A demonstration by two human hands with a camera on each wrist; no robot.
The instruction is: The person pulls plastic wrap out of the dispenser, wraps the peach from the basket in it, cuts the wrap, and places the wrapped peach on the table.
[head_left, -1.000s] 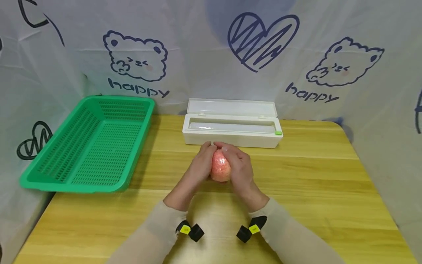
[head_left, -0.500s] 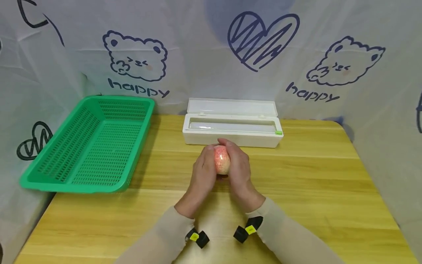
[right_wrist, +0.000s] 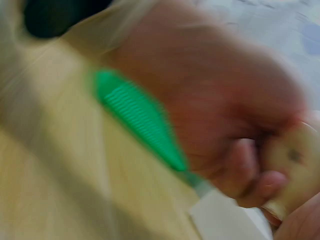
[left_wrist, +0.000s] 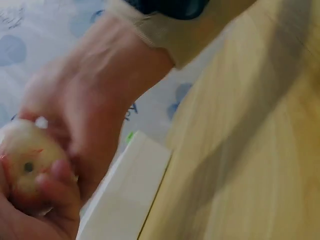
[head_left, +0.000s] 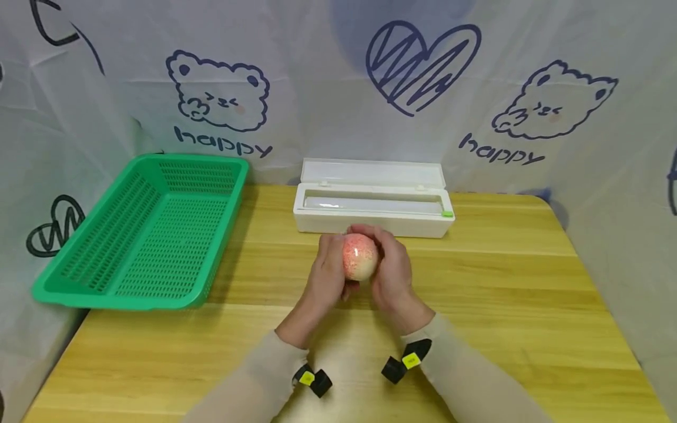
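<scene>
Between my two hands, above the table's middle, is a round, shiny pink-and-cream peach point(head_left: 360, 257). My left hand point(head_left: 326, 271) cups its left side, fingers curled under it. My right hand point(head_left: 392, 269) curls round the far and right sides. In the left wrist view the peach point(left_wrist: 30, 162) shows a small dark spot, with fingertips of the other hand pressed on it. The right wrist view is blurred; there the right hand's curled fingers touch the peach point(right_wrist: 295, 160). Just behind the hands stands a long white cling film box point(head_left: 370, 224), lid raised, a clear roll inside.
A green perforated basket point(head_left: 211, 258) stands at the left of the wooden table point(head_left: 502, 305). The film box carries a small green slider point(head_left: 446, 214) at its right end. A white cloth point(head_left: 317, 70) with drawn bears and hearts hangs behind and at the sides.
The peach has turned between the hands and now shows more cream on its near side. The hands have shifted round it, the right one moving slightly outward. Basket and box stay put.
</scene>
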